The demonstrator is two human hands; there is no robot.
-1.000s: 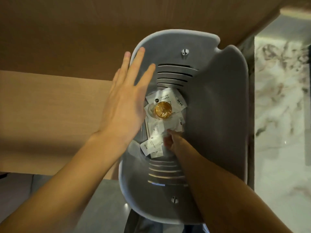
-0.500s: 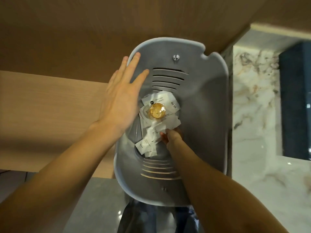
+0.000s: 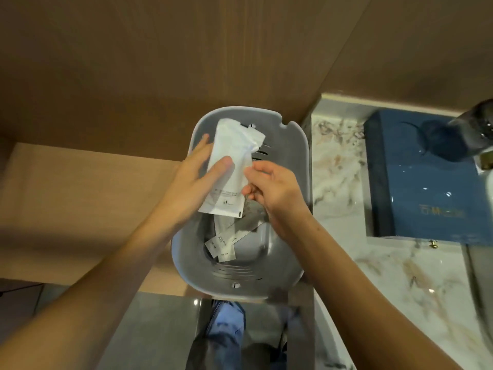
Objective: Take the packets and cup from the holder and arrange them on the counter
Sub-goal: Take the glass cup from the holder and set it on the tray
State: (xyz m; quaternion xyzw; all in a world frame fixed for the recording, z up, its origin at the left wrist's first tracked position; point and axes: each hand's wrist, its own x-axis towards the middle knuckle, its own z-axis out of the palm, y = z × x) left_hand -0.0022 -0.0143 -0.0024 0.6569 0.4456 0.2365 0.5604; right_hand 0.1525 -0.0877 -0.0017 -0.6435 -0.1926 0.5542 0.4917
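Holding one white packet (image 3: 229,169), newly lifted above the grey holder (image 3: 293,161): long axis near upright, crumpled top tilted away and rightward, printed end toward me. My left hand (image 3: 197,182) pinches it; my right hand (image 3: 274,190) pinches its edge. Smaller packets (image 3: 221,243) remain inside; first removal underway, the cup is no longer visible.

Warm, dim light filled the scene I watched, brightest on the marble counter (image 3: 416,276) at right, where small glints dotted the stone and the glossy blue box (image 3: 426,188). The white packet (image 3: 229,166) caught the most light and looked nearly washed out. A broad shadow crossed the wood panel (image 3: 53,198) at left. The grey holder (image 3: 296,161) was dark inside. Its lower right rim smeared with motion blur, as did the dark object (image 3: 474,129) at the right edge. Wide-angle distortion bent lines toward the corners.
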